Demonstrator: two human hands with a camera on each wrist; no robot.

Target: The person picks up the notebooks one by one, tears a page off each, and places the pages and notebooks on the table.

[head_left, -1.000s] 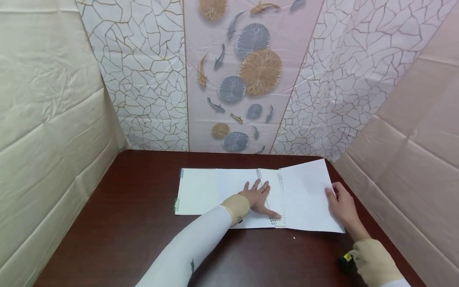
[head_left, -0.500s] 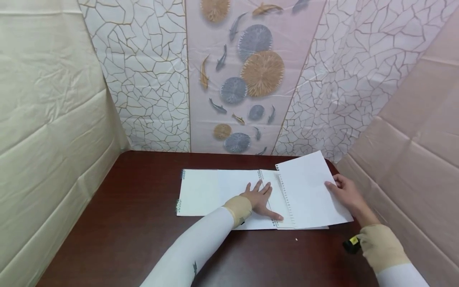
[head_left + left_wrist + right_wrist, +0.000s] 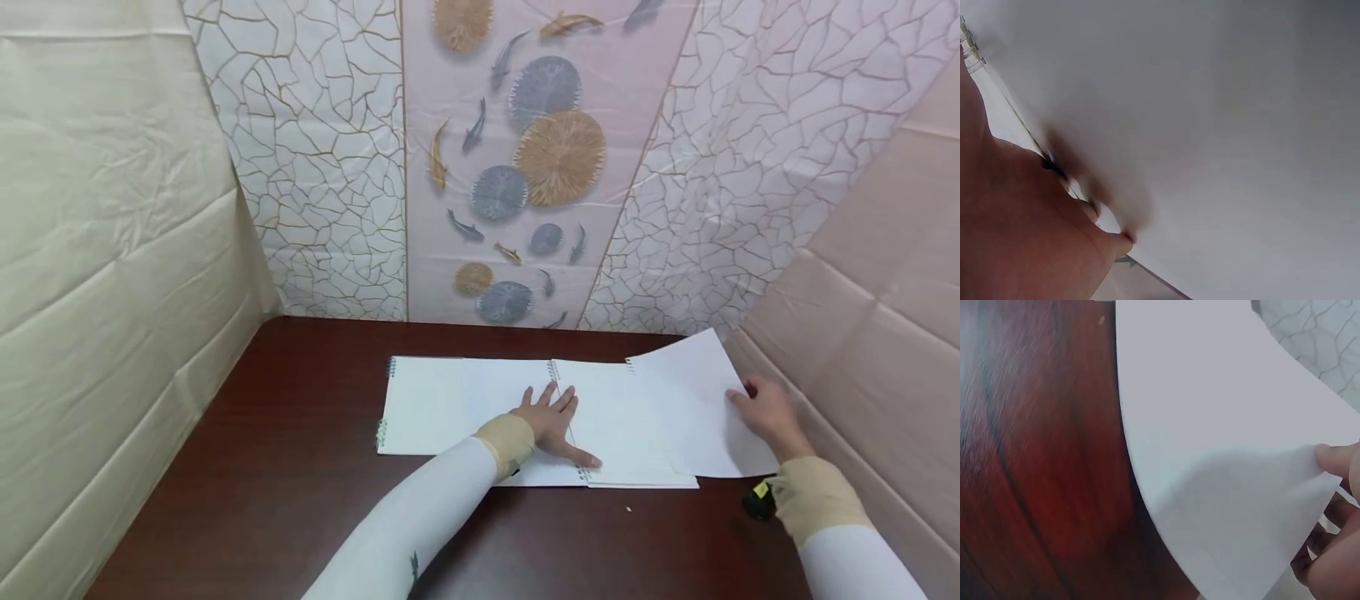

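A spiral notebook lies spread on the table, its blank left page beside the blank right-hand pages. My left hand rests across the wire binding with fingers spread and thumb on the right-hand pages; the left wrist view shows this hand against white paper. A white sheet, its punched edge torn, overlaps the right side of the notebook. Between thumb and fingers, my right hand pinches the sheet's right edge. In the right wrist view the held sheet bends near the thumb.
Dark red-brown table surrounds the notebook. A tiny white scrap lies in front of it. Patterned cloth hangs behind, and beige cloth walls close in the sides, the right one near my right hand.
The sheet has come away from the notebook's binding and shifted rightward with my right hand, uncovering the page beneath. My left hand has stayed on the binding.
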